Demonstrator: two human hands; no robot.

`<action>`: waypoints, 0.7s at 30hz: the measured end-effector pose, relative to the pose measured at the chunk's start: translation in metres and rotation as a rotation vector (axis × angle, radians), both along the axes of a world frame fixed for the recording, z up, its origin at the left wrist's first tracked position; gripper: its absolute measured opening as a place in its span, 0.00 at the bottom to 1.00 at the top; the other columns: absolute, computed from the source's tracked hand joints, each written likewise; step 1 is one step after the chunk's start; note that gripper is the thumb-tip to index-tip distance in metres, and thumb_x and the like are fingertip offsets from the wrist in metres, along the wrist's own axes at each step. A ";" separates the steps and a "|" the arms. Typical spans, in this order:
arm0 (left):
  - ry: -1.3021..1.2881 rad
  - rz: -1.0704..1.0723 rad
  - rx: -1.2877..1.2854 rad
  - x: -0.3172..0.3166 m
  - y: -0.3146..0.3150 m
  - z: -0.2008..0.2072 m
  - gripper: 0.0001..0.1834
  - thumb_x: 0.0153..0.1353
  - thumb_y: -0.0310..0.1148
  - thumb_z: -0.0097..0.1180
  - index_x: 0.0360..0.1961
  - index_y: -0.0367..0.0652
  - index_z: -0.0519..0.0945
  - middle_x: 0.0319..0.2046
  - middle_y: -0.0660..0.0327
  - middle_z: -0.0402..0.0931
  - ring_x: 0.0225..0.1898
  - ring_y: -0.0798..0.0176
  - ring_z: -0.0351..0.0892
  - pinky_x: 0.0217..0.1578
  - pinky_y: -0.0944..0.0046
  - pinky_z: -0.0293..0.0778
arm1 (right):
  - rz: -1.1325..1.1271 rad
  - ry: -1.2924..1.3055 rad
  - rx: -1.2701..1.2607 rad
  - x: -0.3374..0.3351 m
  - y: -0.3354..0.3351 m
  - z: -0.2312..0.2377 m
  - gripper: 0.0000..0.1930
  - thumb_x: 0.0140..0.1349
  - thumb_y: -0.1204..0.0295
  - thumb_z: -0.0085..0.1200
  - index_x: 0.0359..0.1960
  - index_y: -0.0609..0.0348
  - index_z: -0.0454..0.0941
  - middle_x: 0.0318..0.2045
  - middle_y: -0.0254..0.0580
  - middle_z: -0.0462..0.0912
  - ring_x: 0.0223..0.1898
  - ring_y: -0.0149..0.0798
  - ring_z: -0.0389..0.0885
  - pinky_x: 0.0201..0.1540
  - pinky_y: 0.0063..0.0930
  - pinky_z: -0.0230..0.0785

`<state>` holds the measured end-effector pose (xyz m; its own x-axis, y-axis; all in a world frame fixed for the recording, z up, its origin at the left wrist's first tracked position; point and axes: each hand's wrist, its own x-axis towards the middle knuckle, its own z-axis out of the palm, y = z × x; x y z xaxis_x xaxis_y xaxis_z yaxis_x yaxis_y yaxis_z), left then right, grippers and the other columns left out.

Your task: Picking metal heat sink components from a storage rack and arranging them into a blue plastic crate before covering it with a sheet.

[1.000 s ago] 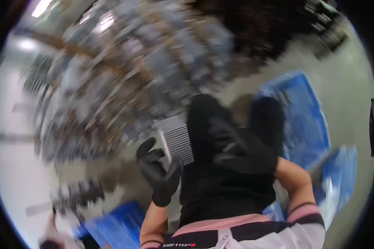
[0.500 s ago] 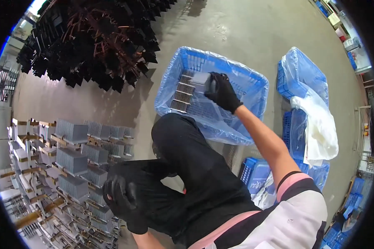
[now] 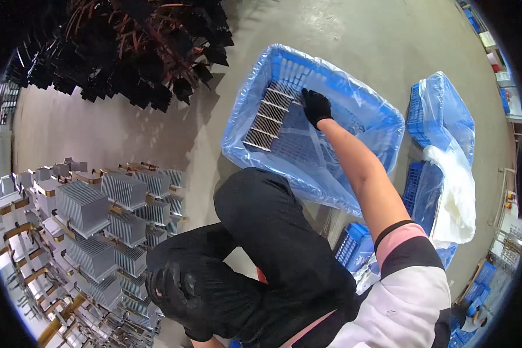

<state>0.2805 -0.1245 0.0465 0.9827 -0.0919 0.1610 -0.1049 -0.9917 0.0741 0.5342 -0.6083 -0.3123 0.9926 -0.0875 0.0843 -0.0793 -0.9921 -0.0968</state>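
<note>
My right hand, in a black glove, reaches into a blue crate lined with clear plastic. Its fingers close on a finned metal heat sink, mostly covered by the glove, at the far end of a row. That row of grey heat sinks, fins facing up, lies along the crate's left side. On my left knee rests my left hand, also black-gloved, holding nothing; its fingers lie loosely over the dark trousers and are hard to make out.
At left stands a rack hung with several grey finned heat sinks. Dark finned parts hang at the upper left. More blue crates stand to the right, one under white plastic sheeting. A smaller blue crate is beside my leg.
My right hand has moved the grey heat sink down to the far end of the row. The view has shifted a little. My left hand stays on the knee.
</note>
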 end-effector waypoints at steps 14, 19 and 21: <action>-0.027 0.057 -0.127 0.002 -0.009 0.005 0.16 0.63 0.35 0.58 0.50 0.41 0.81 0.53 0.51 0.78 0.57 0.43 0.73 0.62 0.45 0.64 | -0.167 0.459 -0.095 0.007 0.045 0.021 0.27 0.71 0.64 0.35 0.73 0.40 0.55 0.72 0.43 0.59 0.72 0.56 0.56 0.68 0.63 0.53; -0.123 0.069 -0.067 -0.005 -0.004 0.018 0.16 0.61 0.34 0.60 0.48 0.39 0.80 0.52 0.52 0.78 0.56 0.43 0.74 0.61 0.44 0.65 | -0.022 0.323 -0.029 -0.008 0.078 0.035 0.31 0.63 0.68 0.42 0.71 0.49 0.59 0.70 0.54 0.61 0.70 0.57 0.59 0.70 0.51 0.54; -0.304 0.072 -0.309 -0.006 -0.007 0.015 0.16 0.62 0.32 0.61 0.49 0.38 0.79 0.49 0.49 0.79 0.54 0.44 0.75 0.58 0.49 0.68 | 0.113 0.214 -0.042 -0.004 0.041 0.059 0.28 0.60 0.69 0.46 0.65 0.54 0.67 0.63 0.58 0.71 0.62 0.57 0.72 0.62 0.49 0.67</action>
<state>0.2748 -0.1318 0.0617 0.8884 0.0728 0.4532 -0.0995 -0.9333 0.3450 0.5306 -0.5678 -0.2528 0.9915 0.0246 -0.1280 0.0185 -0.9986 -0.0486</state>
